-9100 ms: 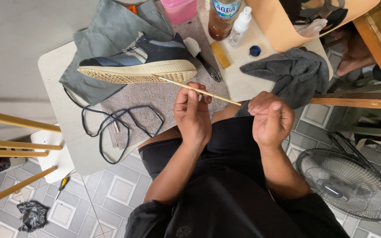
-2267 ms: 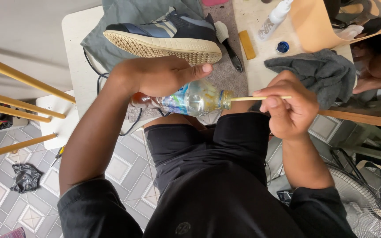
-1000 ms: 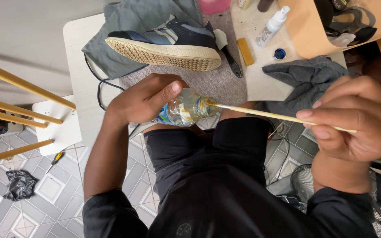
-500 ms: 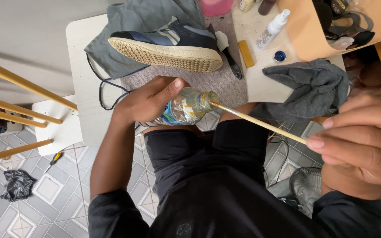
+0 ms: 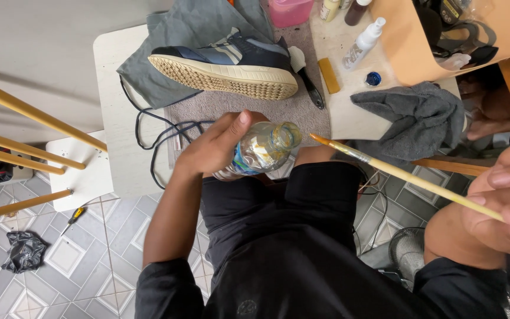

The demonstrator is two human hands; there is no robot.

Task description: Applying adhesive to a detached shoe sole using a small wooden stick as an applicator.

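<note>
My left hand [image 5: 215, 147] grips a clear plastic bottle [image 5: 262, 150] with a coloured label, tilted over my lap with its open mouth pointing right. My right hand [image 5: 503, 204] is raised close to the camera at the right edge and holds a long thin paintbrush [image 5: 402, 176] by its wooden handle. The brush tip sits just right of the bottle mouth, outside it. A dark blue sneaker [image 5: 228, 61] with a cream sole lies on its side on a grey mat on the white table [image 5: 116, 142] beyond the bottle.
Black laces [image 5: 157, 133] trail off the table edge. A grey cloth [image 5: 420, 118], a small spray bottle [image 5: 362, 44], a blue cap [image 5: 373, 78] and a pink tub [image 5: 290, 10] lie on the table. Wooden rails stand left; a fan [image 5: 407, 254] sits on the tiled floor.
The brush tip has come out of the bottle mouth and my right hand has pulled back to the right and nearer the camera. The left hand keeps the bottle in place.
</note>
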